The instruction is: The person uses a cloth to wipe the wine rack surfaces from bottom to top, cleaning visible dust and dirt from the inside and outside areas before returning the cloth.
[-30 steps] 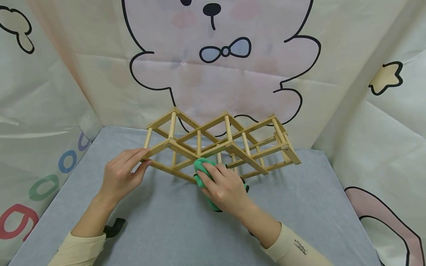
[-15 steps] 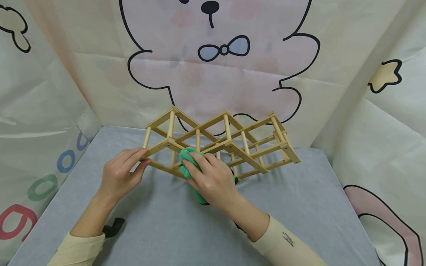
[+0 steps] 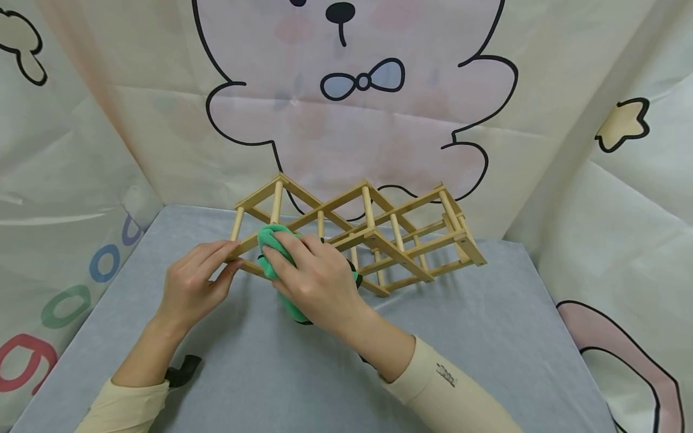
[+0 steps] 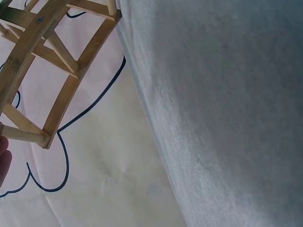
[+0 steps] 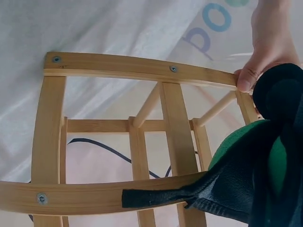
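A folding wooden rack (image 3: 399,257) of crossed slats and round dowels stands in zigzag form toward the back of the table. At its left end, my left hand (image 3: 192,285) pinches a slat corner between thumb and fingers. My right hand (image 3: 319,285) grips a bunched green cloth (image 3: 267,237) with black edging against the front slats, just right of the left hand. Screw heads show on the rack's slats (image 5: 109,66) in the right wrist view, where black material covers part of the green cloth (image 5: 232,144). Only fingertips (image 4: 4,158) of the left hand enter the left wrist view.
A light blue-grey cloth covers the table (image 3: 455,361). Close behind the rack hangs a backdrop (image 3: 162,120) with a cartoon animal, and printed sheets flank both sides. A black piece (image 3: 184,371) sits by the left wrist.
My right hand has slid left along the rack with the green cloth, closer to my left hand. The left hand and the rack stay nearly where they were.
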`<action>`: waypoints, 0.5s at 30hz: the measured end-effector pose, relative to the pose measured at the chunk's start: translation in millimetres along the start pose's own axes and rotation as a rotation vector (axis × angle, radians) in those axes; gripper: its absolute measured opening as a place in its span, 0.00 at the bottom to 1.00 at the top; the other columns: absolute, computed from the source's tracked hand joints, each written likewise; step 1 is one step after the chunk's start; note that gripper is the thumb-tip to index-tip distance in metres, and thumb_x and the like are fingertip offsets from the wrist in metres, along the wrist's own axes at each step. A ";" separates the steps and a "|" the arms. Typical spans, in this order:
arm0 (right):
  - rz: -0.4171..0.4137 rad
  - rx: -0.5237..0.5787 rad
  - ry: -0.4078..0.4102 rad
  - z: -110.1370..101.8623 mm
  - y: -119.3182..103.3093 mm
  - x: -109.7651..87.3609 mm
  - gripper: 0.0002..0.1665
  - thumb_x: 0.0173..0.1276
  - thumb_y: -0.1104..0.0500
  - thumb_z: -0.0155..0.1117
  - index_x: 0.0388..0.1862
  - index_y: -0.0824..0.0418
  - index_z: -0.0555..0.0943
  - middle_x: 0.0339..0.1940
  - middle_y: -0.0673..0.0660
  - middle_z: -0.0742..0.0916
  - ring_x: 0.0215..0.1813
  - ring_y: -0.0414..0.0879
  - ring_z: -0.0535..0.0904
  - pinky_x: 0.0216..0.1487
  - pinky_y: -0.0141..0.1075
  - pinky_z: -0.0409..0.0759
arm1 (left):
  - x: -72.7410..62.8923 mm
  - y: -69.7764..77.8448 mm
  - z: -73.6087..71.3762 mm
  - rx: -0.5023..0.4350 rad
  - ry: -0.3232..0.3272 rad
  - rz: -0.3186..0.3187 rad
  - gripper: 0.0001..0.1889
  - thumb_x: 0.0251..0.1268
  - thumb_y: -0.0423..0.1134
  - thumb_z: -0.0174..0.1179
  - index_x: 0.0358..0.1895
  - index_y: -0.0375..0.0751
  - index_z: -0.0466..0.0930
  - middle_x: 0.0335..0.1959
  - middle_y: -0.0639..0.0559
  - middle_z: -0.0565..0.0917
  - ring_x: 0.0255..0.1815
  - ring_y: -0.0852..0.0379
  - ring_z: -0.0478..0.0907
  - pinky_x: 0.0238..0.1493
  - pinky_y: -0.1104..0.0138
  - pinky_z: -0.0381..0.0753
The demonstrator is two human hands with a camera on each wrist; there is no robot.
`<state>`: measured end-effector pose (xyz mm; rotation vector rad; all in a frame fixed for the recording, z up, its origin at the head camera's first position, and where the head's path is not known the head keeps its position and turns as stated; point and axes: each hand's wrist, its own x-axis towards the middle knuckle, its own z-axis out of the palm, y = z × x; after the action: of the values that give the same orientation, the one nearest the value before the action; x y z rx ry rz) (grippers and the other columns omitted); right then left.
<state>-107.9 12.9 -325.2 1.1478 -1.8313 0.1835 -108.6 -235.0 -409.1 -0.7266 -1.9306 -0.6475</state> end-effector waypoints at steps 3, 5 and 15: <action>-0.005 -0.018 -0.011 0.8 -0.6 -0.5 0.16 0.63 0.56 0.75 0.50 0.57 0.91 0.52 0.56 0.90 0.40 0.47 0.85 0.38 0.30 0.85 | 0.0 0.2 0.3 -0.005 -0.002 0.004 0.19 0.80 0.46 0.61 0.50 0.29 0.89 0.41 0.40 0.90 0.35 0.42 0.87 0.33 0.53 0.86; -0.009 -0.025 -0.019 1.4 -0.1 -3.3 0.17 0.62 0.55 0.76 0.50 0.56 0.91 0.52 0.55 0.90 0.41 0.47 0.85 0.39 0.30 0.86 | 0.3 0.4 0.6 -0.008 0.000 0.006 0.19 0.80 0.45 0.61 0.50 0.29 0.89 0.41 0.40 0.90 0.35 0.42 0.87 0.33 0.53 0.86; -0.020 -0.013 -0.040 2.1 5.5 -22.1 0.19 0.62 0.51 0.79 0.51 0.56 0.91 0.54 0.54 0.90 0.44 0.49 0.86 0.41 0.33 0.87 | 1.3 0.7 0.5 -0.008 0.022 0.002 0.19 0.79 0.45 0.61 0.50 0.30 0.89 0.41 0.41 0.90 0.34 0.42 0.87 0.32 0.52 0.85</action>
<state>-110.7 28.6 -341.4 1.1678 -1.8524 0.1381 -108.9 -233.9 -408.0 -0.7235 -1.9074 -0.6600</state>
